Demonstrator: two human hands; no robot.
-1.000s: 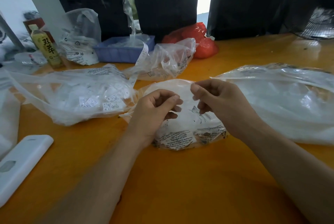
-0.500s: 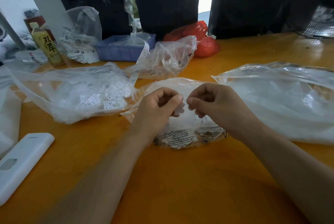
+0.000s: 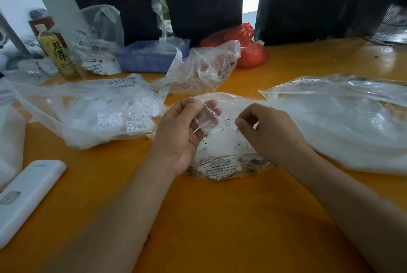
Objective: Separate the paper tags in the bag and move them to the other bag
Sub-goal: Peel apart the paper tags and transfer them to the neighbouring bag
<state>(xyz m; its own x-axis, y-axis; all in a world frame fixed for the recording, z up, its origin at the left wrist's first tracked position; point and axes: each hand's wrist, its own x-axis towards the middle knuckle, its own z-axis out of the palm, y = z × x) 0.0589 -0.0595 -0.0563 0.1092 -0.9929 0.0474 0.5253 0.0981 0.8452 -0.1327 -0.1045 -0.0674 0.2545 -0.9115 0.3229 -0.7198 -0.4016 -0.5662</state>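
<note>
I am working mid-task: my left hand [image 3: 185, 132] is pinching a small clear sleeve [image 3: 206, 119] above the central printed bag [image 3: 222, 162], and my right hand [image 3: 271, 134] is pinching a paper tag [image 3: 230, 121] there. The left bag [image 3: 92, 110] is holding many separated tags; more seem left.

Printed bag [image 3: 222, 162] lies centre on the table [image 3: 220, 217], tag bag [image 3: 94, 110] to its left, big bag [image 3: 352, 118] right, tray [image 3: 149, 57] behind.
</note>
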